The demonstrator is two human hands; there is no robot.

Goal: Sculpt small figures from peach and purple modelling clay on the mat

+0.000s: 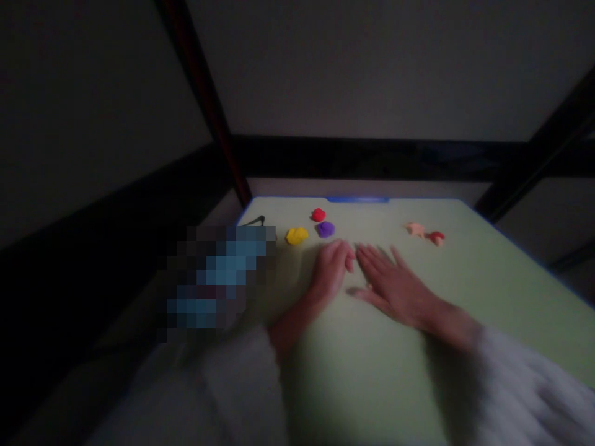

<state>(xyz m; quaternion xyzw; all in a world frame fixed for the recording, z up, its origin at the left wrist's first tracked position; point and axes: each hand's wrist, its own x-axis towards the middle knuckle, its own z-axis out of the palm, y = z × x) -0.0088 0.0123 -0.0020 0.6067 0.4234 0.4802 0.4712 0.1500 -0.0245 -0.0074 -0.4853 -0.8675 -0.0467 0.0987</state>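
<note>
My right hand [395,282] is held flat over the pale tabletop, palm down, fingers stretched and the thumb apart. A tiny pinkish bit shows by its thumb, too blurred to name. Just to the left, my left hand [331,269] rests on the table with its fingers curled in; whatever they may hold is hidden. Beyond it lie a yellow lump of modelling clay [296,235], a purple lump [326,229] and a red lump [318,214]. Farther right are a peach clay piece [415,229] and a small red and peach clay piece [437,238].
The pale table [465,279] has a blue edge and a blue strip [357,199] at its far side. A blurred-out bluish object [227,266] stands at the left edge, with a dark thin frame [255,220] behind it. Dark wooden beams cross the wall.
</note>
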